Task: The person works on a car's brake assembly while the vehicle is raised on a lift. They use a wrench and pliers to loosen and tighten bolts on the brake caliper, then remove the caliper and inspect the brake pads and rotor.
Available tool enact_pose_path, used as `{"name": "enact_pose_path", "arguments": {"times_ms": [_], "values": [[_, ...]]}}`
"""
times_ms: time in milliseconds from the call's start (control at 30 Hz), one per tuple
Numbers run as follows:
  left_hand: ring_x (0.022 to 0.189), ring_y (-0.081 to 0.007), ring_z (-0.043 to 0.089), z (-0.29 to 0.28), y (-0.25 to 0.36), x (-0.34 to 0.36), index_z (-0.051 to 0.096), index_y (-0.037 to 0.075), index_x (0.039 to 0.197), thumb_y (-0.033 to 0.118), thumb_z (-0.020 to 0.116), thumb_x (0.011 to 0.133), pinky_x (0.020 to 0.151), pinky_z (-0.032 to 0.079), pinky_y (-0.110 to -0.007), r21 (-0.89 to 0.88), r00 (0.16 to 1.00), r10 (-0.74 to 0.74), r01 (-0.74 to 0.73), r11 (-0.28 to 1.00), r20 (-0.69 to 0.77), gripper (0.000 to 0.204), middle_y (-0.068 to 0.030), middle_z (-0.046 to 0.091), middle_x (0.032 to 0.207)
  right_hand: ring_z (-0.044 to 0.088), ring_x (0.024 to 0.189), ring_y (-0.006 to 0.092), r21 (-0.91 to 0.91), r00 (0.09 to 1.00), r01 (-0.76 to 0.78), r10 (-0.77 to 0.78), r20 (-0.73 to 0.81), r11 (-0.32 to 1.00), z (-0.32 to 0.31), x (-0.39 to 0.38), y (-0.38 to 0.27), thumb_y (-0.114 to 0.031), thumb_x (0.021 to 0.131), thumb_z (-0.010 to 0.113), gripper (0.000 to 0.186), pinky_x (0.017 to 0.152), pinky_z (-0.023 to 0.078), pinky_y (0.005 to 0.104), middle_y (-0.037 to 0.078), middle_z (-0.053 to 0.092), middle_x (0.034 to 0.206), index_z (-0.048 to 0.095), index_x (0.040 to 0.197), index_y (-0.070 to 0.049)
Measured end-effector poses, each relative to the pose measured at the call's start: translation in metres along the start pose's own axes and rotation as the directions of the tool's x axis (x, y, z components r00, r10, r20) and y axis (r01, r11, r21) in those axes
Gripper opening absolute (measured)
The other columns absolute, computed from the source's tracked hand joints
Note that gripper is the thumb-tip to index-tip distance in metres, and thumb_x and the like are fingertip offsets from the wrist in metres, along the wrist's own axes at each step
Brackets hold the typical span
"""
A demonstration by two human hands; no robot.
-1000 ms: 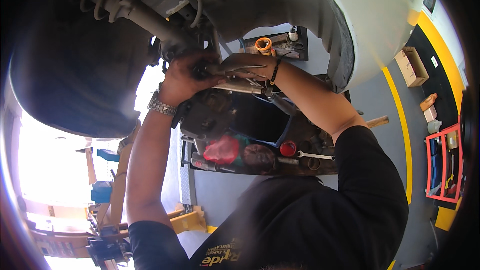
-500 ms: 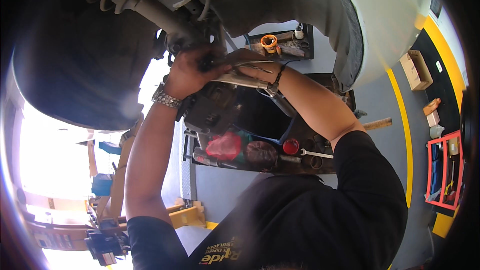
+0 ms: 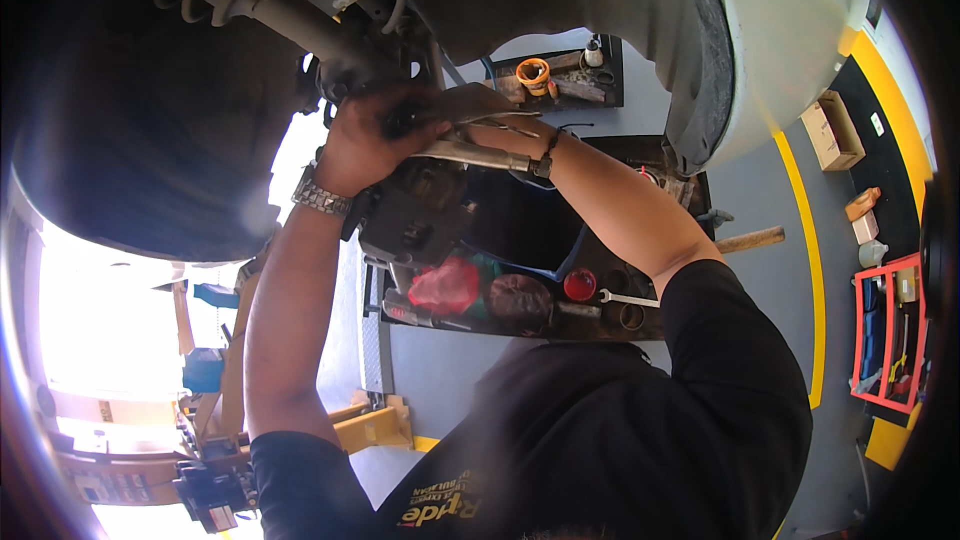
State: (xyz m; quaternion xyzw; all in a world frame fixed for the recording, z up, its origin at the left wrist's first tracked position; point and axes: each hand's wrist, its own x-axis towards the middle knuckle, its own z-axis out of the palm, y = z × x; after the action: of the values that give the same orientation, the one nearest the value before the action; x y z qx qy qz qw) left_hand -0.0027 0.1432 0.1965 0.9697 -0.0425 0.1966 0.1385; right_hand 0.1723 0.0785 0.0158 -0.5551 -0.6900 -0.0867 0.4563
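My left hand (image 3: pixel 375 137), with a metal watch at its wrist, is closed at the lower end of a suspension strut (image 3: pixel 310 25); what its fingers grip is hidden. My right hand (image 3: pixel 485 110) reaches in from the right, bent over and partly dark, its fingertips out of sight by the left hand. Along its palm lies a slim metal piece with two thin arms (image 3: pixel 515 123), its kind unclear. Just below, a silvery metal rod (image 3: pixel 472 154) runs from the left hand toward the right wrist. A dark blocky car part (image 3: pixel 408 228) sits beneath the left hand.
The wheel arch liner (image 3: pixel 560 0) and pale body panel (image 3: pixel 790 30) curve overhead. Below stands a tool tray (image 3: pixel 470 328) with a red cloth (image 3: pixel 445 285), a wrench (image 3: pixel 630 298) and a wooden handle (image 3: pixel 750 239). Farther off are an orange tub (image 3: pixel 533 75) and a red rack (image 3: pixel 888 335).
The view has shifted slightly, so the strut and trays sit a little differently. Both hands stay together at the same spot; the right hand has turned slightly over the thin metal piece.
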Motion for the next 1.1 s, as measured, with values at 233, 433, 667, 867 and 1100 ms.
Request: {"name": "enact_pose_path", "arguments": {"times_ms": [233, 433, 667, 867, 1100], "values": [[0.092, -0.0250, 0.071, 0.001, -0.003, 0.000, 0.073, 0.004, 0.106, 0.023, 0.084, 0.079, 0.084, 0.056, -0.035, -0.039, 1.000, -0.017, 0.018, 0.999, 0.016, 0.035, -0.0126, 0.073, 0.102, 0.063, 0.109, 0.0341, 0.290, 1.000, -0.003, -0.006, 0.031, 0.957, -0.013, 0.002, 0.002, -0.012, 0.093, 0.059, 0.032, 0.095, 0.049, 0.0423, 0.018, 0.066, 0.113, 0.064, 0.123, -0.006], [0.095, -0.0218, 0.070, 0.000, -0.003, -0.001, 0.073, 0.005, 0.108, 0.017, 0.082, 0.083, 0.084, 0.054, -0.033, 0.025, 0.999, -0.029, 0.028, 0.999, 0.036, 0.029, -0.0106, 0.072, 0.103, 0.067, 0.102, 0.0356, 0.120, 0.998, -0.045, 0.049, -0.027, 0.992, -0.009, 0.013, -0.017, -0.009, 0.090, 0.058, 0.027, 0.092, 0.052, 0.0410, 0.018, 0.068, 0.109, 0.066, 0.115, -0.002], [0.095, -0.0233, 0.071, 0.000, 0.000, -0.001, 0.074, 0.005, 0.108, 0.020, 0.082, 0.083, 0.084, 0.055, -0.034, 0.033, 0.999, -0.030, 0.029, 0.999, 0.030, 0.030, -0.0117, 0.073, 0.103, 0.062, 0.115, 0.0300, 0.429, 0.999, 0.013, 0.005, -0.040, 0.903, -0.020, -0.001, -0.015, -0.011, 0.094, 0.058, 0.030, 0.101, 0.050, 0.0377, 0.017, 0.065, 0.116, 0.065, 0.123, -0.004], [0.090, -0.0301, 0.072, 0.000, -0.001, 0.000, 0.074, 0.003, 0.104, 0.030, 0.083, 0.080, 0.083, 0.056, -0.037, 0.060, 1.000, 0.001, -0.001, 0.998, -0.002, 0.037, -0.0150, 0.073, 0.101, 0.062, 0.117, 0.0278, 0.310, 0.993, -0.009, -0.028, 0.114, 0.951, -0.026, 0.008, -0.011, -0.012, 0.095, 0.058, 0.039, 0.100, 0.051, 0.0369, 0.014, 0.062, 0.125, 0.059, 0.134, -0.006], [0.094, -0.0226, 0.071, 0.000, 0.000, -0.002, 0.074, 0.005, 0.107, 0.022, 0.082, 0.083, 0.084, 0.054, -0.033, 0.077, 1.000, -0.016, 0.016, 0.997, 0.011, 0.030, -0.0106, 0.073, 0.102, 0.064, 0.114, 0.0325, 0.605, 0.989, -0.108, 0.147, -0.016, 0.789, 0.003, 0.007, -0.009, -0.011, 0.092, 0.057, 0.037, 0.097, 0.052, 0.0375, 0.018, 0.066, 0.122, 0.061, 0.127, 0.001]]}}
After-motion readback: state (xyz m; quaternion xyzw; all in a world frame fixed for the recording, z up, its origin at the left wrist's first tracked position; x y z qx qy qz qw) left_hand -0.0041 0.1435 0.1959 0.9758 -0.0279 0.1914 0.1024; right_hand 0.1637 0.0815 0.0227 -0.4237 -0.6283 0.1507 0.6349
